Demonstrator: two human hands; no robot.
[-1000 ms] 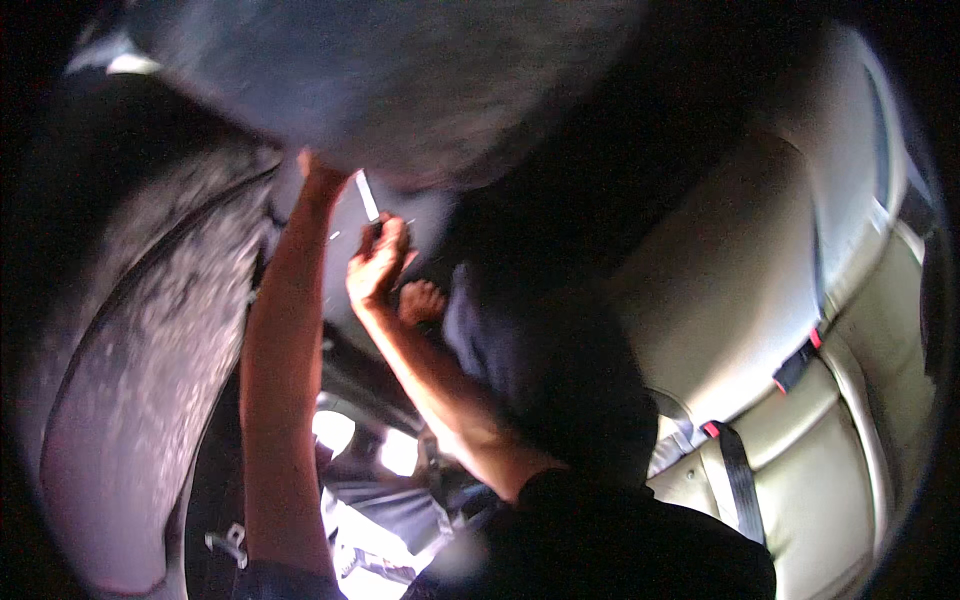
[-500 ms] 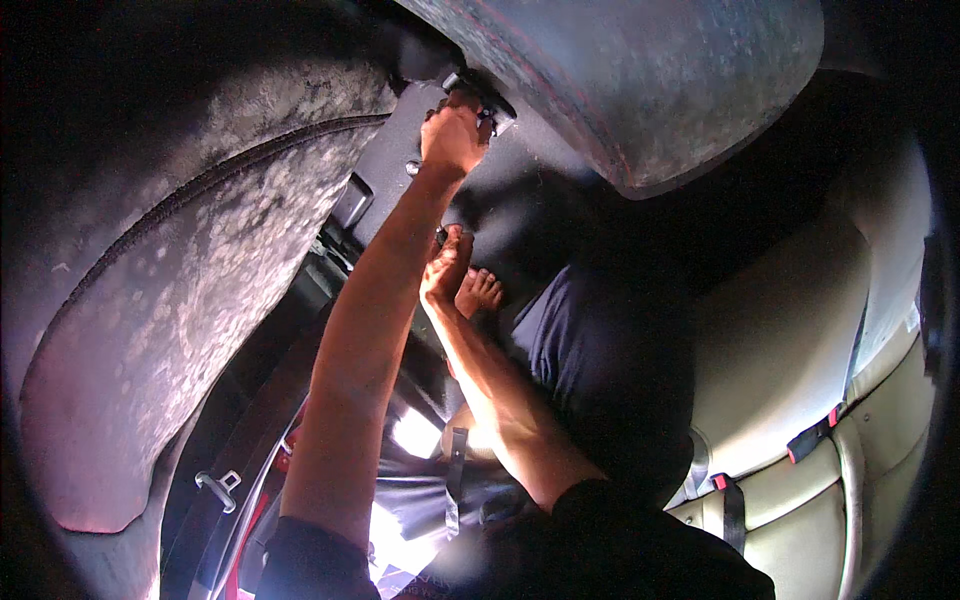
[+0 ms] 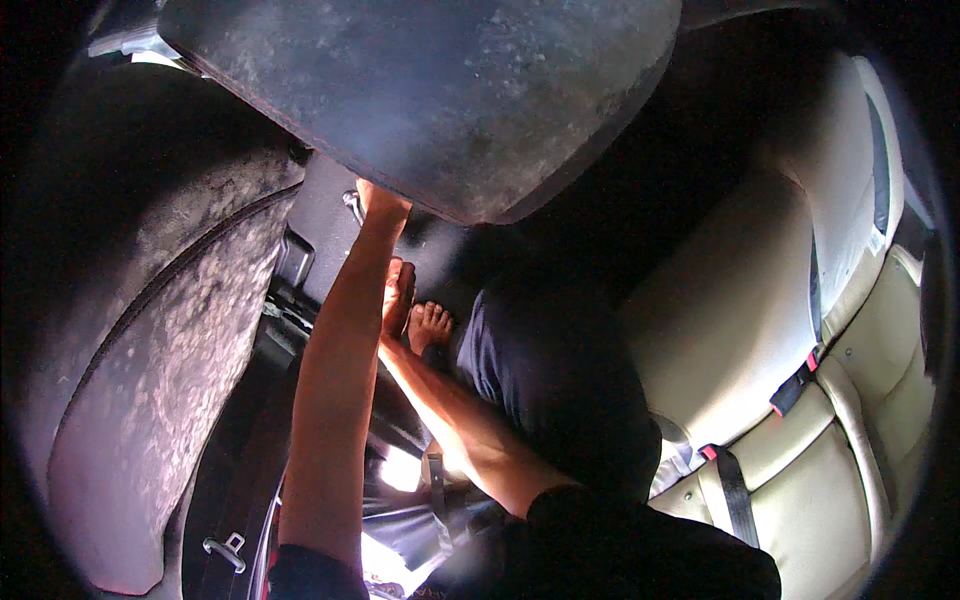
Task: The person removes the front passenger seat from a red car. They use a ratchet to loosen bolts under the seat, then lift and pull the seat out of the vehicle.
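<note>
Reaching up from the bottom left, my left arm leads to my left hand (image 3: pixel 383 203), whose fingers disappear behind a dark, worn seat-like pad (image 3: pixel 440 100). What those fingers touch is hidden. Just left of that wrist, a small shiny metal fitting (image 3: pixel 352 203) sits against a grey panel (image 3: pixel 325 205). My right hand (image 3: pixel 396 292) is lower, close beside the left forearm, which covers part of it. Its fingers look curled in, and anything inside them cannot be made out. My bare foot (image 3: pixel 430 322) is right next to it.
Along the left runs a mottled, padded panel (image 3: pixel 190 350) with a dark seam. A seat-belt tongue (image 3: pixel 228 548) lies at lower left. At right is a beige bench seat (image 3: pixel 740 300) with black belts and red-buttoned buckles (image 3: pixel 795 388). My dark-clothed knee (image 3: pixel 560 380) is near centre.
The view has shifted, so the dark pad now covers my left fingers, which earlier showed at a dark fitting on the grey panel. My right hand stays beside the left forearm.
</note>
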